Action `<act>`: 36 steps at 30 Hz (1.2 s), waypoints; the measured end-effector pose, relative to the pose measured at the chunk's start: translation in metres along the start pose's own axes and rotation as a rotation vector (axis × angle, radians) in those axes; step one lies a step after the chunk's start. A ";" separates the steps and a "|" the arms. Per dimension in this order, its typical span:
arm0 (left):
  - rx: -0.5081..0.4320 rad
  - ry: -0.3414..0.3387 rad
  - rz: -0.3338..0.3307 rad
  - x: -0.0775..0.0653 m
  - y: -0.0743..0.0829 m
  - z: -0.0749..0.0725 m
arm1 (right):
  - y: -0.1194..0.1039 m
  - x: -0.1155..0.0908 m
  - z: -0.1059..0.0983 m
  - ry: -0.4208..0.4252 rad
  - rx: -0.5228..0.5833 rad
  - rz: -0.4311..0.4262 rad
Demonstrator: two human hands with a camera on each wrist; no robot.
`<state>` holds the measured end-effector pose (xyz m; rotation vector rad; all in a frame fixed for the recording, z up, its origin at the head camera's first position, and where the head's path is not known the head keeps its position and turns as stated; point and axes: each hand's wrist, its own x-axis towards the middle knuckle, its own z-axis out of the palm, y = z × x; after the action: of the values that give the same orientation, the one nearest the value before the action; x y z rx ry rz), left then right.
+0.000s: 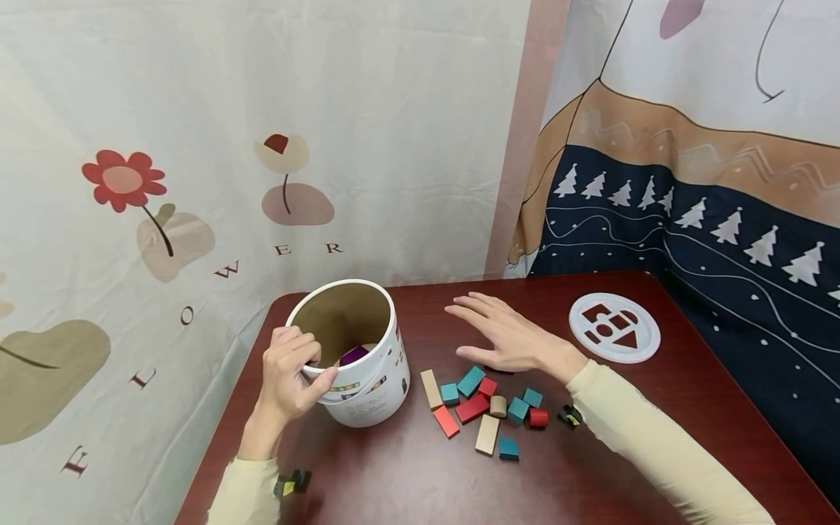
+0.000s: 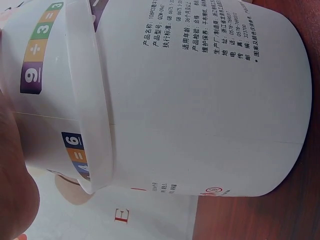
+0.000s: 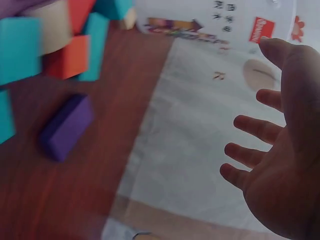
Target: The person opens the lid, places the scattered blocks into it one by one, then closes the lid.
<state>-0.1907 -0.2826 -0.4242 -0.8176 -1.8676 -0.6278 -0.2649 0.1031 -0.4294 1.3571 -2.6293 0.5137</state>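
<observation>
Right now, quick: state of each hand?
Left hand: closed, holding the white printed bucket.
Right hand: open, holding nothing.

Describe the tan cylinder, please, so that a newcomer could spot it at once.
On the table, right of the bucket, blocks lie scattered. Near their middle, between a red block and a teal block, sits the tan cylinder, its curved side unlike its flat-faced neighbours.

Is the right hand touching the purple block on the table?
Apart. The right wrist view shows a strip of table and pale cloth between the right hand and the purple block.
</observation>
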 end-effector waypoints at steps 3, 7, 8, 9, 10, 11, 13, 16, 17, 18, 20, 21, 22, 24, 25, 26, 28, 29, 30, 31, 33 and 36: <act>-0.002 0.002 0.001 0.000 0.000 0.000 | 0.008 -0.011 0.006 -0.019 -0.004 0.031; -0.004 0.001 0.002 0.000 0.001 0.001 | 0.018 -0.025 0.016 -0.036 -0.003 0.066; -0.003 -0.001 0.002 0.000 0.001 0.001 | 0.020 -0.028 0.018 -0.042 -0.005 0.076; -0.005 0.001 0.002 0.000 0.001 0.002 | 0.021 -0.031 0.020 -0.046 -0.004 0.084; -0.004 0.001 0.003 0.000 0.001 0.002 | 0.023 -0.034 0.022 -0.050 -0.004 0.091; -0.004 0.001 0.002 0.000 0.001 0.002 | 0.025 -0.037 0.025 -0.052 -0.002 0.097; -0.005 0.003 0.001 0.000 0.001 0.002 | 0.028 -0.043 0.029 -0.065 0.003 0.121; -0.005 0.001 -0.001 -0.001 0.001 0.002 | 0.033 -0.050 0.036 -0.076 0.018 0.147; -0.006 0.002 -0.001 0.000 0.001 0.002 | 0.035 -0.052 0.038 -0.077 0.022 0.154; -0.007 0.003 -0.001 0.000 0.001 0.002 | 0.036 -0.054 0.041 -0.080 0.022 0.159; -0.007 0.005 0.001 0.000 0.001 0.002 | 0.039 -0.057 0.047 -0.081 0.021 0.156; -0.007 0.006 0.002 0.001 0.002 0.002 | 0.040 -0.059 0.049 -0.081 0.021 0.155; -0.007 0.007 0.003 0.001 0.002 0.002 | 0.040 -0.060 0.051 -0.086 0.019 0.156; -0.007 0.007 0.003 0.001 0.002 0.002 | 0.042 -0.062 0.054 -0.099 0.011 0.163; -0.006 0.007 0.003 0.001 0.003 0.002 | 0.042 -0.062 0.056 -0.105 0.007 0.165; -0.005 0.008 0.003 0.001 0.003 0.001 | 0.043 -0.062 0.057 -0.112 0.003 0.168; -0.004 0.009 0.002 0.001 0.003 0.001 | 0.044 -0.063 0.059 -0.124 -0.003 0.172; -0.004 0.009 0.001 0.001 0.004 0.001 | 0.044 -0.063 0.060 -0.129 -0.005 0.172; -0.003 0.009 0.001 0.001 0.004 0.001 | 0.044 -0.063 0.061 -0.133 -0.009 0.173; -0.002 0.009 0.000 0.001 0.004 0.001 | 0.045 -0.062 0.062 -0.136 -0.012 0.171; -0.002 0.009 -0.001 0.001 0.004 0.001 | 0.046 -0.062 0.064 -0.138 -0.020 0.165; -0.001 0.007 -0.001 0.001 0.004 0.000 | 0.048 -0.061 0.065 -0.134 -0.039 0.154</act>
<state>-0.1884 -0.2796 -0.4234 -0.8138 -1.8618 -0.6316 -0.2658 0.1521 -0.5184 1.2254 -2.8521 0.4003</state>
